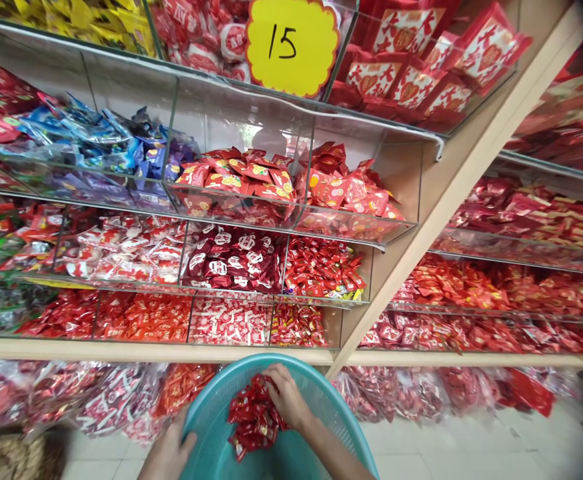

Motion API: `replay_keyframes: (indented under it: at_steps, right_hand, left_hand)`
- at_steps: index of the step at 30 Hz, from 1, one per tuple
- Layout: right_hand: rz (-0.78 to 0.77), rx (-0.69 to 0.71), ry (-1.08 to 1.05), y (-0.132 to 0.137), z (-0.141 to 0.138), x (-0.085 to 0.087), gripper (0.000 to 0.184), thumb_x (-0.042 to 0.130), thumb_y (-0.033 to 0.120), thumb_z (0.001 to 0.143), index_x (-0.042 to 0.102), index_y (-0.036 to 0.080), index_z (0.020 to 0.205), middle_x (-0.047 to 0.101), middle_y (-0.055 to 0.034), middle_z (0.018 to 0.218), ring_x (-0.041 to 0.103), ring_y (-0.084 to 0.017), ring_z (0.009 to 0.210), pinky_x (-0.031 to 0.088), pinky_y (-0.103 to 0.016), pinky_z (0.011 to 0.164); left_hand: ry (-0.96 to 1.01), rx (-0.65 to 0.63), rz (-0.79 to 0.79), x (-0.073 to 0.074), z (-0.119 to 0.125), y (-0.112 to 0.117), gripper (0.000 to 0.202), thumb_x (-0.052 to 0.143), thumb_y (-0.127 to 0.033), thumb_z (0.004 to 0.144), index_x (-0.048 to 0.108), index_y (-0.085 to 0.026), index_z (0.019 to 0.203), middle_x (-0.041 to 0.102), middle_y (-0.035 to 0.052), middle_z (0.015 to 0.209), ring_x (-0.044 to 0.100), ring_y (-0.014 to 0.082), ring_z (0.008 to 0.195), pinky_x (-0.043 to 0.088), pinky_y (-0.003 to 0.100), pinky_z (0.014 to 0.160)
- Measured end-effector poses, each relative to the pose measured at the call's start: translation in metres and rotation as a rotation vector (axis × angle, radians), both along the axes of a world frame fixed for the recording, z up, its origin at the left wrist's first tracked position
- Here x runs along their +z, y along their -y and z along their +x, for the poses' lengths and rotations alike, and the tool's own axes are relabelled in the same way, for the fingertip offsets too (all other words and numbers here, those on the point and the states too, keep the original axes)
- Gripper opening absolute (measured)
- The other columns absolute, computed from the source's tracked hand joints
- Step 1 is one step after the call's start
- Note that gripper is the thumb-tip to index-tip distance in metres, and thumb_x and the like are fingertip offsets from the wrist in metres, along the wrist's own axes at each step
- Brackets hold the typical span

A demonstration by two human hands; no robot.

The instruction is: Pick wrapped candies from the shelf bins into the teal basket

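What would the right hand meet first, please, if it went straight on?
Most likely the red packets right by the right hand, then perhaps the wall of the basket, though depth is unclear.

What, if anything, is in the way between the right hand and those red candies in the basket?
Nothing visible: the right hand is right at the candies, inside the basket. The left hand is off to the side, at the rim.

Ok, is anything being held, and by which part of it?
The left hand holds the teal basket by its left rim. The right hand is on the red packets inside; whether its grip holds any can't be told.
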State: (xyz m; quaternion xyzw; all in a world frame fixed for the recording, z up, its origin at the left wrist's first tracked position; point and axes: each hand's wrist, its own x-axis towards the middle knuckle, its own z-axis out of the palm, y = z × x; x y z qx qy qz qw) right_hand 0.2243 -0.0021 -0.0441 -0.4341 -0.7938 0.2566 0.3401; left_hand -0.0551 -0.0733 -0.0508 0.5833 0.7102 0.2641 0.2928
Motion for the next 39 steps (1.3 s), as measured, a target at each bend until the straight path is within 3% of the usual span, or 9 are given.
replay_keyframes:
  at_steps: [5, 10, 14, 18, 24, 32, 35, 39]
  right_hand:
    - [0.039, 0.189, 0.100, 0.013, -0.021, -0.007, 0.038, 0.042, 0.009, 0.087, 0.059, 0.027, 0.116, 0.062, -0.0043, 0.110, 0.055, -0.019, 0.106, 0.043, -0.036, 0.098]
    - [0.105, 0.208, 0.173, 0.010, -0.027, -0.017, 0.039, 0.040, 0.007, 0.087, 0.061, 0.026, 0.114, 0.064, -0.0046, 0.108, 0.058, -0.019, 0.101, 0.046, -0.037, 0.094]
    - [0.027, 0.155, 0.072, 0.005, -0.019, -0.007, 0.034, 0.039, 0.014, 0.091, 0.061, 0.026, 0.115, 0.064, -0.0040, 0.111, 0.058, -0.018, 0.105, 0.045, -0.033, 0.095]
    - [-0.071, -0.036, -0.087, -0.002, -0.005, 0.001, 0.027, 0.047, 0.020, 0.089, 0.062, 0.023, 0.110, 0.064, -0.0054, 0.105, 0.060, -0.019, 0.100, 0.047, -0.032, 0.090]
    - [-0.142, -0.243, -0.059, -0.001, 0.012, -0.001, 0.023, 0.056, 0.023, 0.080, 0.067, 0.024, 0.100, 0.069, -0.0057, 0.097, 0.062, -0.026, 0.095, 0.046, -0.039, 0.087]
    - [-0.332, -0.138, 0.022, 0.011, 0.015, -0.016, 0.013, 0.058, 0.020, 0.074, 0.068, 0.021, 0.083, 0.064, 0.0023, 0.067, 0.056, -0.016, 0.063, 0.041, -0.025, 0.060]
    - [-0.307, -0.167, 0.128, 0.013, 0.015, -0.021, 0.011, 0.058, 0.019, 0.076, 0.064, 0.020, 0.085, 0.064, 0.0008, 0.074, 0.058, -0.016, 0.071, 0.043, -0.024, 0.064]
    - [-0.153, -0.208, 0.409, 0.018, 0.013, -0.010, 0.016, 0.053, 0.015, 0.079, 0.061, 0.020, 0.092, 0.063, -0.0054, 0.099, 0.060, -0.021, 0.094, 0.044, -0.029, 0.080]
  left_hand:
    - [0.008, -0.003, -0.026, 0.006, 0.002, 0.002, 0.054, 0.044, -0.035, 0.072, 0.054, -0.018, 0.122, 0.069, 0.0083, 0.117, 0.060, 0.0239, 0.114, 0.047, 0.036, 0.100]
    - [0.008, -0.007, -0.037, 0.013, 0.003, 0.004, 0.053, 0.045, -0.035, 0.071, 0.056, -0.018, 0.121, 0.070, 0.0086, 0.112, 0.062, 0.0243, 0.112, 0.048, 0.035, 0.098]
    - [0.003, -0.022, -0.051, 0.012, 0.003, 0.003, 0.055, 0.043, -0.034, 0.074, 0.051, -0.017, 0.125, 0.068, 0.0102, 0.117, 0.060, 0.0236, 0.114, 0.046, 0.037, 0.101]
    - [-0.040, -0.045, -0.072, 0.007, 0.001, 0.001, 0.057, 0.038, -0.032, 0.076, 0.047, -0.010, 0.128, 0.063, 0.0152, 0.125, 0.058, 0.0231, 0.118, 0.042, 0.036, 0.105]
    - [0.013, -0.045, -0.070, 0.005, 0.001, 0.001, 0.054, 0.041, -0.032, 0.076, 0.048, -0.013, 0.126, 0.063, 0.0126, 0.126, 0.058, 0.0216, 0.118, 0.043, 0.034, 0.103]
    - [-0.018, -0.051, -0.083, -0.002, 0.000, 0.001, 0.057, 0.038, -0.033, 0.077, 0.045, -0.008, 0.128, 0.057, 0.0154, 0.134, 0.052, 0.0230, 0.126, 0.039, 0.035, 0.109]
    - [0.013, -0.052, -0.074, 0.001, 0.001, 0.001, 0.056, 0.039, -0.035, 0.077, 0.046, -0.012, 0.128, 0.059, 0.0130, 0.132, 0.055, 0.0218, 0.123, 0.041, 0.035, 0.107]
    - [0.042, -0.030, -0.042, 0.007, 0.003, 0.002, 0.055, 0.043, -0.036, 0.075, 0.050, -0.014, 0.125, 0.063, 0.0117, 0.127, 0.059, 0.0223, 0.118, 0.045, 0.034, 0.103]
